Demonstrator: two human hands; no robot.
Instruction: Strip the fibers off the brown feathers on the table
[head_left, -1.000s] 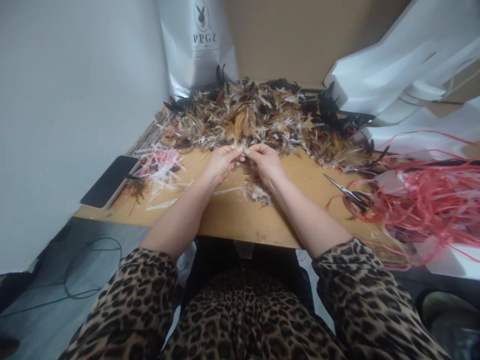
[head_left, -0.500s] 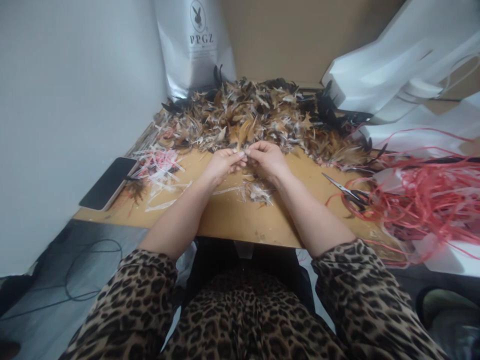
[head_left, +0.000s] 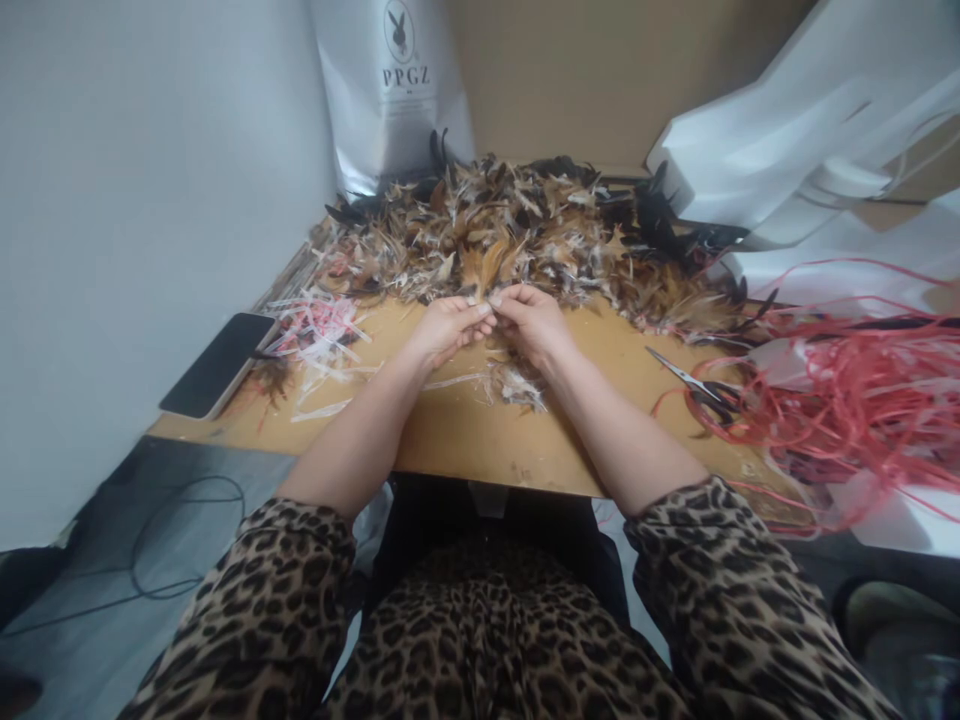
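My left hand (head_left: 451, 328) and my right hand (head_left: 531, 318) meet above the table, fingertips pinched close together. Between them they grip the lower end of an orange-brown feather bunch (head_left: 486, 268), whose tips point away from me. Exactly how each fingertip holds it is too small to make out. Behind my hands lies a big heap of brown, tan and black feathers (head_left: 555, 210). Below my right hand, a small tuft of whitish and dark feathers (head_left: 519, 385) rests on the table.
A phone (head_left: 217, 366) lies at the left by the wall, beside pink and white strips (head_left: 319, 325). Scissors (head_left: 694, 382) lie at the right near a tangle of red strings (head_left: 862, 410). A silvery bag (head_left: 397, 120) stands behind the heap on the brown table (head_left: 480, 440).
My hands stay pinched at nearly the same spot. The view has shifted very slightly; nothing else visibly differs.
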